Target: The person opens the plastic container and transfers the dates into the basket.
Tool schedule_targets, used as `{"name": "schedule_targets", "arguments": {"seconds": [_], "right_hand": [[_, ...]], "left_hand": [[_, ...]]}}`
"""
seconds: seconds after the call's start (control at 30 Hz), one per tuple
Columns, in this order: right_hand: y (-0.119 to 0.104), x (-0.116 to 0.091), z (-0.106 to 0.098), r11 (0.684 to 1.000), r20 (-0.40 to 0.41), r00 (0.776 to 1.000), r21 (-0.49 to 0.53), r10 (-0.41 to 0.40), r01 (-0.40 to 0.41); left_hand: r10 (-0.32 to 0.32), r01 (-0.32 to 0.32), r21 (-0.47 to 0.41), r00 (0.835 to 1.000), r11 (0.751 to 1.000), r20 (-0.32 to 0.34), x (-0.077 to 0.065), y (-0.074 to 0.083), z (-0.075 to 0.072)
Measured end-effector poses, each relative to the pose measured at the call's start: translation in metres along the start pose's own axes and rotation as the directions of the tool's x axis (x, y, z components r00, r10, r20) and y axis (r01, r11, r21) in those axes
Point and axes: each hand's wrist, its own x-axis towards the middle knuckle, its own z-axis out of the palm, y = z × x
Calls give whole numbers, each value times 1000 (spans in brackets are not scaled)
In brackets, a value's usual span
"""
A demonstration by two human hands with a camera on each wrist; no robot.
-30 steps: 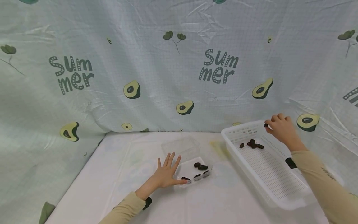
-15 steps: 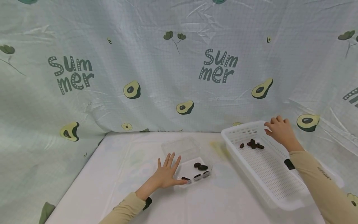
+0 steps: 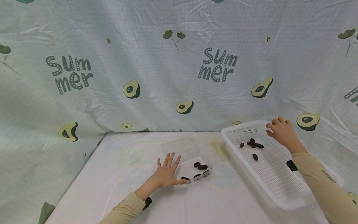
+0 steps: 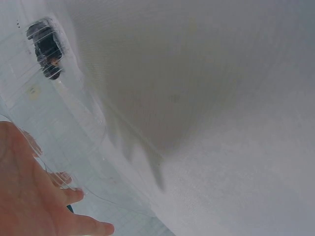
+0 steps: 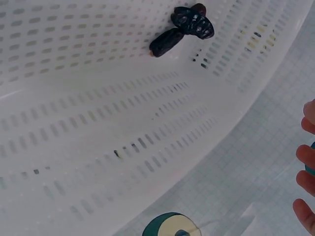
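My left hand lies at the left side of a clear plastic box, fingers spread and straight, thumb at its front edge. Several dark, glossy, oblong fruits like dates are in the box. At the right, my right hand hovers over the far right rim of a white perforated basket, fingers loosely bent with nothing between them. A small cluster of the date-like fruits sits at the basket's far end. A single one lies apart, nearer the middle of its floor.
The box's clear lid lies folded back behind it. A white-covered table runs under everything. Behind it hangs a pale curtain printed with avocados and lettering. The basket's raised walls stand on the right.
The dark fruit that my right fingertips pinched one second ago has left them, and a single fruit now lies on the basket floor. My left hand has stayed in place.
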Motion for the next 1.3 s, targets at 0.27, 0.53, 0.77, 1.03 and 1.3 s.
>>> {"name": "schedule_targets", "arguments": {"seconds": [0.27,0.53,0.77,1.03,1.3], "right_hand": [[-7,6,-12,1000,41,999,29,7,-8],[-21,12,-25,999,12,1000,52,-15,15],[-32,18,-37,991,-146,985,84,-92,105],[-43,28,-47,979,-268,954,108,-137,171],[-64,37,-64,972,-307,943,148,-130,182]], "left_hand": [[-5,5,1,1000,1000,1,1,1,-1],[-8,8,4,1000,1000,8,1,3,-2],[-13,14,-4,1000,1000,12,3,5,-3],[-15,15,2,1000,1000,7,4,6,-4],[-17,17,5,1000,1000,11,5,8,-6]]}}
